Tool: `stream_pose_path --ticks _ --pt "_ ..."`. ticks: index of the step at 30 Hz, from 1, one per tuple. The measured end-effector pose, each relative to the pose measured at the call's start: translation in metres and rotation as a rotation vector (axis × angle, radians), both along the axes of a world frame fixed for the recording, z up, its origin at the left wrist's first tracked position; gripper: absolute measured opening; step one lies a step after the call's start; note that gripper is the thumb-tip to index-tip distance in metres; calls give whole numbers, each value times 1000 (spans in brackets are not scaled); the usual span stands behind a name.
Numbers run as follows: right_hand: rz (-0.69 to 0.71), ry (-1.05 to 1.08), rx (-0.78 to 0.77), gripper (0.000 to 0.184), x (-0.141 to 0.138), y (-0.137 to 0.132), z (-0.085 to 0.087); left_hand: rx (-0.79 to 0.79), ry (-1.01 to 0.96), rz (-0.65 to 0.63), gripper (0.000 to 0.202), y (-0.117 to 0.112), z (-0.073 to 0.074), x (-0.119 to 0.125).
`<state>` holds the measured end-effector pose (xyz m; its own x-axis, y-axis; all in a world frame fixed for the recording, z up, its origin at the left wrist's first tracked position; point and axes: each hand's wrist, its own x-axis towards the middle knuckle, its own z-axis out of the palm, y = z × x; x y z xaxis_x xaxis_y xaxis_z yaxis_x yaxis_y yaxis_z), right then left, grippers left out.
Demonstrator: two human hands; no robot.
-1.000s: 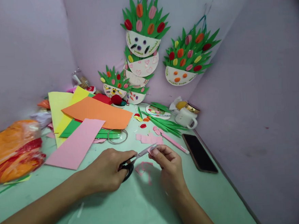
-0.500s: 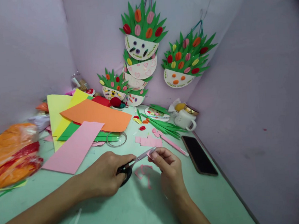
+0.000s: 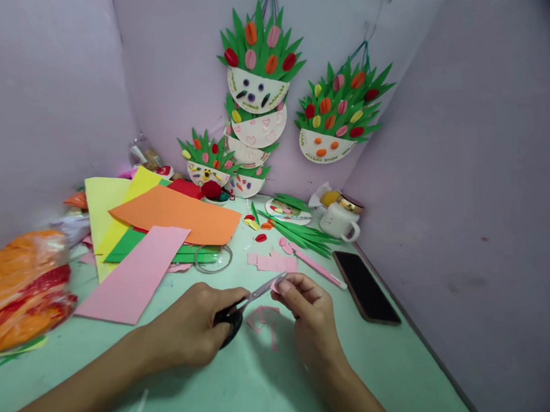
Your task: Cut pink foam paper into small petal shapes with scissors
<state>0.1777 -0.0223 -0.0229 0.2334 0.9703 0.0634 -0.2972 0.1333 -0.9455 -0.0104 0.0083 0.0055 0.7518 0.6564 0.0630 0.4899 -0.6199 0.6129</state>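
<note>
Black-handled scissors [image 3: 253, 295], tilted up rightward, blades [image 3: 264, 288] at small pink paper [image 3: 275, 286]

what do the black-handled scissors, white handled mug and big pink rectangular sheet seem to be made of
Black-handled scissors: metal blades, by their grey sheen; handles probably smooth black plastic.
White handled mug: likely glazed ceramic, given its smooth white surface, though enamel is possible.
Big pink rectangular sheet: matte paper or card, given its flatness and straight edges.

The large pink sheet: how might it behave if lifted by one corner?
The pink sheet looks thin and flat, so it is probably light and may sag. Its upper end lies over green paper, so it should likely lift free.
</note>
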Motion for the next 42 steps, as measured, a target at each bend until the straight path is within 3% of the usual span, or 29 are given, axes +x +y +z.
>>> stream_pose_path --ticks 26,28,31,35,42 --pt "-39 36 -21 10 0 3 3 -97 -34 4 25 2 0 -1" --pt "-58 88 -54 12 0 4 4 -170 -87 53 23 3 -1 1" --pt "-77 179 -116 15 0 5 7 -369 -247 226 18 5 -2 4" --pt "-92 279 -157 19 0 5 12 -562 -391 418 37 4 2 8" --pt "-172 254 -165 21 6 9 14 -535 -380 388 39 1 3 9"
